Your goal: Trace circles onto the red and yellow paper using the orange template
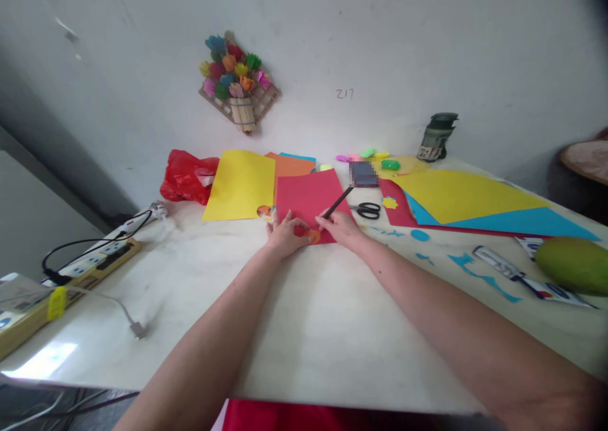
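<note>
A red sheet of paper (308, 193) lies on the table in front of me. My left hand (286, 233) rests at its lower left edge, fingers spread, the thumb and index finger at a small orange piece (312, 235) lying on the sheet. In my right hand (338, 226) is a dark pen (339, 201), slanting up to the right, its tip end low near the orange piece. The exact contact of the tip is too small to tell. Black-handled scissors (368, 211) lie just right of the red sheet.
Yellow paper (242, 184) and a red bag (185, 176) are at the left, a power strip (95, 260) nearer. Coloured sheets (465, 193), blue scraps (420, 235), glue tubes (498, 263), a green fruit (574, 264) and a bottle (436, 138) are at the right.
</note>
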### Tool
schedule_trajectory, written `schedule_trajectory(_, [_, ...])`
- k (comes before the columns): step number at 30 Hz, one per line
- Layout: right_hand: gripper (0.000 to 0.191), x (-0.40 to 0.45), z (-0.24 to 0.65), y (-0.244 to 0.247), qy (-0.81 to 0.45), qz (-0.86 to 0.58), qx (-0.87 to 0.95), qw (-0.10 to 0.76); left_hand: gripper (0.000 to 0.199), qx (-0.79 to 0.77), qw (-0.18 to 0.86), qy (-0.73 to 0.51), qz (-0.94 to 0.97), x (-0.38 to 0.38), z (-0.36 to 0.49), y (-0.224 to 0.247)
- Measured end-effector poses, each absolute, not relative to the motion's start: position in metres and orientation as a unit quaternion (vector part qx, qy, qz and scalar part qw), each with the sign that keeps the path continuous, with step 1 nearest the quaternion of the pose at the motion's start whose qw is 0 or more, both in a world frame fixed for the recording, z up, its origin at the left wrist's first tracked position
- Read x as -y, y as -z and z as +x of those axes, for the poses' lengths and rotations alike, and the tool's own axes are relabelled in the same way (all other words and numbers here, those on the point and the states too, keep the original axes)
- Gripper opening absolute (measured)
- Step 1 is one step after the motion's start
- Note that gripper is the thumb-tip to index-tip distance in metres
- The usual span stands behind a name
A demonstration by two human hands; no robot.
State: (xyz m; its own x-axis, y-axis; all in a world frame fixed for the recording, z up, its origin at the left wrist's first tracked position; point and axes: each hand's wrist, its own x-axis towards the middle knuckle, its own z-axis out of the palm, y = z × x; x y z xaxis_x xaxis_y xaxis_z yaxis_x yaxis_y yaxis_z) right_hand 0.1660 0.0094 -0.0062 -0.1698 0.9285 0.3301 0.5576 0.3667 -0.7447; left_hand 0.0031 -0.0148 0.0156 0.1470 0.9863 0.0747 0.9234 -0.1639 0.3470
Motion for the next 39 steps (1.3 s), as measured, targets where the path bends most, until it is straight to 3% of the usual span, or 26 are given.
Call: schedule_trajectory(39, [0.026,-0.0042,0.1635,-0.0019,-0.196,-0.534,0.739,0.361,0.043,-0.633,0.118,-0.152,0.75,0.0114,-0.0006,-0.011])
